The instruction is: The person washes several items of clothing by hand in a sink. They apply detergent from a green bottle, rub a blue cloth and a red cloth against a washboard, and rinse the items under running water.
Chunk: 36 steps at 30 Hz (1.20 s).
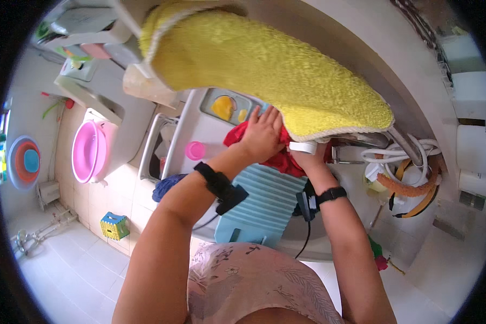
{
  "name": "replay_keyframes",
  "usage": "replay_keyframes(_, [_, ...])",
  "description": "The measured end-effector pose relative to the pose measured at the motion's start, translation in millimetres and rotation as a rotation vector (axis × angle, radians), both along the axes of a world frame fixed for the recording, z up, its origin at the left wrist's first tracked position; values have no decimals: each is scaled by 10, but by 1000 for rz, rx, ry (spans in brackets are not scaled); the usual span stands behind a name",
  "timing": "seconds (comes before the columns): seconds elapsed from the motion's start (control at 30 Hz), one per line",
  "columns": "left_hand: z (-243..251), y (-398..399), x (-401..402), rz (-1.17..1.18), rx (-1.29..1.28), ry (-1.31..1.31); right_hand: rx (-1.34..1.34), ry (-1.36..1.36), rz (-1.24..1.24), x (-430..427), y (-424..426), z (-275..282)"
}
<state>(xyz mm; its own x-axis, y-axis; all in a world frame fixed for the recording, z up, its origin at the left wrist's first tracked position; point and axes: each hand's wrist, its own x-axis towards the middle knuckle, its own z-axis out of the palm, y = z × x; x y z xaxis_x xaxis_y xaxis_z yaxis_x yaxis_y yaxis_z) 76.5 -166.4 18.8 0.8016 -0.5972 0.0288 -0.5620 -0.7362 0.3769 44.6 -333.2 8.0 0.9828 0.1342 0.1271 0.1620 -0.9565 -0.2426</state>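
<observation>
A bunched red cloth (289,164) lies over the upper end of a light blue plastic washboard (263,198). My left hand (265,133) holds the cloth down under its palm, fingers stretched forward. At the cloth's right side is my right hand (311,157); a white tap end (302,147) and a yellow towel (259,69) hide its fingers, so its grip cannot be made out. The washboard slants inside a white sink (182,139). Black straps with small devices sit on both wrists.
A grey soap tray (210,103) holds a yellow piece. Nearby are a pink cup (195,150) and dark blue cloth (166,186). A pink basin (90,152) and a small step stool (114,225) stand left. White hose (419,148) coils at right.
</observation>
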Motion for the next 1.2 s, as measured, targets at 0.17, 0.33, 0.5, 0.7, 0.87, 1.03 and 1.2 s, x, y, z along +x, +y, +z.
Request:
replay_keyframes(0.17, [-138,433,-1155,-282,-129,-123,137,-37,148,-1252,174,92])
replay_keyframes(0.33, [-190,470,-1214,-449,-81,33,169,14,261,-1377,-14,-67])
replay_keyframes(0.5, [38,-74,-26,-53,142,39,-260,444,63,35,-36,209])
replay_keyframes(0.7, [-75,414,-990,-351,-311,-31,97,37,177,-1124,84,183])
replay_keyframes(0.87, [-209,484,-1219,-347,-87,-130,186,8,350,-1231,6,36])
replay_keyframes(1.03, [-28,-104,11,-6,-82,-106,-58,292,23,-18,-246,-149])
replay_keyframes(1.2, [-100,283,-684,-286,-135,-40,81,-59,91,-809,83,80])
